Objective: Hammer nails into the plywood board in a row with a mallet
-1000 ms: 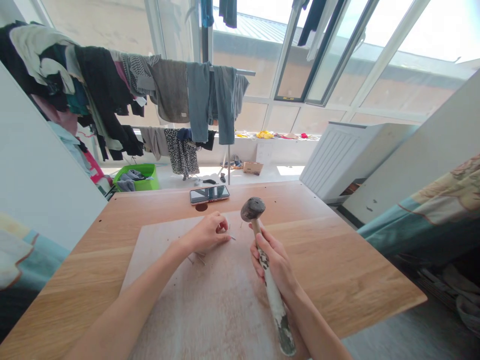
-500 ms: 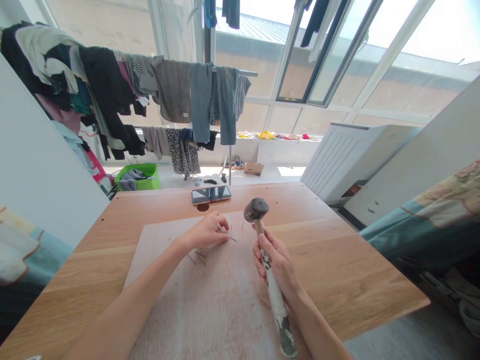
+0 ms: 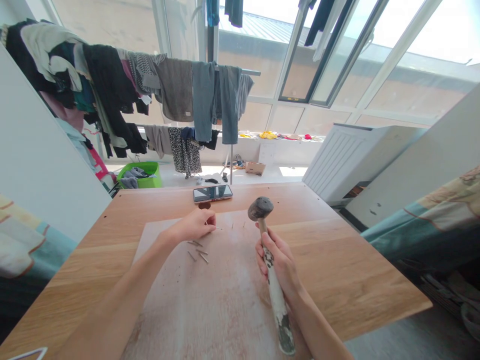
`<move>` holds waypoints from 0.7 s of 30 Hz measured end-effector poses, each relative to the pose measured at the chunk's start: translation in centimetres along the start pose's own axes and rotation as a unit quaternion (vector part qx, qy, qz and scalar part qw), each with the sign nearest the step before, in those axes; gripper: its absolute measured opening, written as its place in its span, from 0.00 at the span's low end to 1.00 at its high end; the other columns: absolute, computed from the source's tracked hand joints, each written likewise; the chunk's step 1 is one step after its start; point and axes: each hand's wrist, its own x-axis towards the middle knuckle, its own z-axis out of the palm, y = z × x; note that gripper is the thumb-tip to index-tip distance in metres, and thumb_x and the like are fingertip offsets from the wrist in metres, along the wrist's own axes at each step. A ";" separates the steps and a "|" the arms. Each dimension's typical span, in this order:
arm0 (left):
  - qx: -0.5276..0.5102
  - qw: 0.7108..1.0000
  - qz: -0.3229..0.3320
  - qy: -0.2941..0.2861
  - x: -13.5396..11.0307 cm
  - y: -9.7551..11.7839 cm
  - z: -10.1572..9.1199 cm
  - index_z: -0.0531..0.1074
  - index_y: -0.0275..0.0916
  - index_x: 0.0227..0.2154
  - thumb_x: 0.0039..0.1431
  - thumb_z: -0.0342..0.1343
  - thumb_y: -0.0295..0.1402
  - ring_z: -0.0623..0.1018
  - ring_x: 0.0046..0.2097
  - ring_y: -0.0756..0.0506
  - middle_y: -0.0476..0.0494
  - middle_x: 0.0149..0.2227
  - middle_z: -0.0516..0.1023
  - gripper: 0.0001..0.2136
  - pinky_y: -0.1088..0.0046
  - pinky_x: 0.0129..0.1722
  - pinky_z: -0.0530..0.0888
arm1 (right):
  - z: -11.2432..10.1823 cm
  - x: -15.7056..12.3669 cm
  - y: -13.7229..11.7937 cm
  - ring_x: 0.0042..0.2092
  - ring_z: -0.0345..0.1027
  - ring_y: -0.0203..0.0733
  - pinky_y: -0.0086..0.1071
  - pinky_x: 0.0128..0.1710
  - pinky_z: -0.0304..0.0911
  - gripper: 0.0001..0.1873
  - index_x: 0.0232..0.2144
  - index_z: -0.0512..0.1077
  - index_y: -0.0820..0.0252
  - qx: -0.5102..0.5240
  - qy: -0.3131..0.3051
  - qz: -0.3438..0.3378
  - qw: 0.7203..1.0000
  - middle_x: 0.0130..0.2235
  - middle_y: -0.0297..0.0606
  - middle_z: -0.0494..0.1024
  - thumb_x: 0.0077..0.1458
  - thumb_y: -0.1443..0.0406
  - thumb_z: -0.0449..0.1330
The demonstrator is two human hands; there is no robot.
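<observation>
My left hand (image 3: 198,224) is closed above the far part of a pale wooden board (image 3: 210,310), fingertips pinched on a nail (image 3: 219,228) whose end sticks out to the right. Just right of it, two thin nails (image 3: 244,225) stand upright in the board. Several loose nails (image 3: 202,257) lie on the board below my left wrist. My right hand (image 3: 277,255) is wrapped round the handle of a hammer (image 3: 260,208) with a dark, rounded head and a paint-worn handle. The hammer is held over the board's right side, head pointing away from me.
The board lies on a wooden table (image 3: 337,260). A phone (image 3: 213,193) rests near the far edge, beside a dark round hole (image 3: 204,205). Beyond stand a green basket (image 3: 150,182) and a rack of hanging clothes (image 3: 176,90). Curtains (image 3: 431,210) hang on both sides.
My left hand has drawn slightly left and away from me, its fingers now closed tighter on the nail. More loose nails show below it. The hammer has barely moved.
</observation>
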 end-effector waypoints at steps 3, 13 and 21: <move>-0.012 1.000 0.004 -0.007 -0.2 0.1 -0.4 0.78 0.40 0.28 0.51 0.57 0.31 0.76 0.29 0.46 0.49 0.25 0.78 0.05 0.74 0.29 0.68 | 0.1 0.0 -0.2 0.14 0.54 0.26 0.19 0.08 0.56 0.27 0.51 0.69 0.56 0.003 0.003 0.000 1.000 0.23 0.21 0.67 0.56 0.48 0.65; -0.001 0.995 0.092 0.050 0.3 1.1 1.0 0.81 0.38 0.30 0.53 0.54 0.25 0.78 0.33 0.46 0.45 0.31 0.82 0.10 0.73 0.36 0.71 | 0.1 -0.1 0.1 0.13 0.54 0.26 0.20 0.08 0.56 0.25 0.47 0.69 0.56 -0.011 0.006 -0.009 1.000 0.23 0.21 0.67 0.56 0.47 0.64; -0.095 0.990 0.083 0.067 0.7 -0.6 2.5 0.79 0.39 0.41 0.55 0.57 0.29 0.78 0.33 0.47 0.47 0.33 0.82 0.12 0.73 0.36 0.75 | 1.9 0.5 -1.6 0.14 0.56 0.26 0.19 0.09 0.56 0.16 0.43 0.68 0.54 -0.031 -0.037 -0.029 0.998 0.23 0.21 0.68 0.62 0.50 0.60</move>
